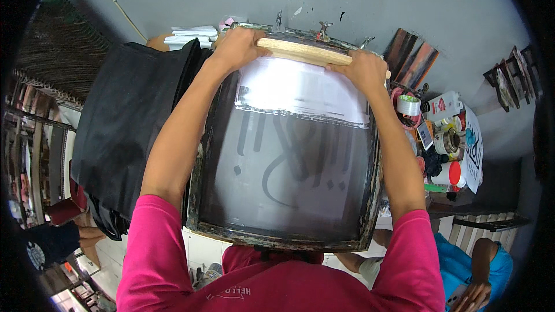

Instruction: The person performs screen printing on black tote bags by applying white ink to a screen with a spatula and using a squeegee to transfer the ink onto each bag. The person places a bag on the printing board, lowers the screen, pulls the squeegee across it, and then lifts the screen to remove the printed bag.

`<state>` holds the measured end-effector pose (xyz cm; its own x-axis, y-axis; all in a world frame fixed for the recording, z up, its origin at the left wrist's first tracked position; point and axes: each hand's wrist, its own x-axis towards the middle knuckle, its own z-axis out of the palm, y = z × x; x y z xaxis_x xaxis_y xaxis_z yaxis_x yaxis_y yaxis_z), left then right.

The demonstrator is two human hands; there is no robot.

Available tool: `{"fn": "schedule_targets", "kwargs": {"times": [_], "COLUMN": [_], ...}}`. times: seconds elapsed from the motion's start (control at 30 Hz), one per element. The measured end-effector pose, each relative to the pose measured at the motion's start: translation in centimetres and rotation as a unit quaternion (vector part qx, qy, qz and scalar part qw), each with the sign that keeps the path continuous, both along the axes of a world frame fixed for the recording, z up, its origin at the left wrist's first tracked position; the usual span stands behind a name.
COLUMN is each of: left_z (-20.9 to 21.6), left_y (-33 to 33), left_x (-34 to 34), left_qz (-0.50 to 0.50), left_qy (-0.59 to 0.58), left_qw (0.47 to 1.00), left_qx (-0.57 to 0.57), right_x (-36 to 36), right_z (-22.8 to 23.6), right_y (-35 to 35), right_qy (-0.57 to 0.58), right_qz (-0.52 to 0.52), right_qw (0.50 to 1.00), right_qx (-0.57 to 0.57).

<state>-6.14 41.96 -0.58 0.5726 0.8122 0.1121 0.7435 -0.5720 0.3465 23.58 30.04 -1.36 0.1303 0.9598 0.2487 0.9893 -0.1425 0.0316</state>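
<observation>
A wooden-handled squeegee lies across the far part of a screen printing frame. My left hand grips its left end and my right hand its right end, fingers wrapped round the wood. Just on the near side of the squeegee, a band of white ink covers the mesh, ending in a ragged edge. Below that band, the grey mesh shows darker curved strokes and dots. Whatever blade the squeegee has is hidden under the handle.
Black bags or fabric are heaped left of the frame. Metal clamps stand at its far edge by the grey wall. On the right, a cluttered table holds tape, jars and a red-lidded tub. A person in blue sits lower right.
</observation>
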Motion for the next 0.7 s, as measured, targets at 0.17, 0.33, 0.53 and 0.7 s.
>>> {"fn": "schedule_targets", "kwargs": {"times": [0.17, 0.33, 0.53, 0.7], "left_z": [-1.0, -0.8, -1.1, -1.8], "left_y": [-2.1, -5.2, -10.3, -13.1], "left_x": [-1.1, -2.8, -4.6, -5.9], "left_qz": [-0.039, -0.054, -0.044, -0.060], "left_qy": [-0.068, -0.110, -0.103, -0.098], "left_qw": [0.996, 0.992, 0.992, 0.991], "left_qx": [0.051, 0.038, 0.053, 0.071], "right_x": [-0.3, -1.9, -2.8, -3.9], "right_z": [-1.7, -1.8, -2.9, -3.1], "right_y": [-1.5, -4.3, -8.6, -11.6], "right_qy": [-0.009, -0.011, 0.001, 0.003], "right_qz": [0.024, 0.035, 0.071, 0.088], "right_qw": [0.998, 0.997, 0.993, 0.989], "right_qx": [0.054, 0.069, 0.096, 0.116]}}
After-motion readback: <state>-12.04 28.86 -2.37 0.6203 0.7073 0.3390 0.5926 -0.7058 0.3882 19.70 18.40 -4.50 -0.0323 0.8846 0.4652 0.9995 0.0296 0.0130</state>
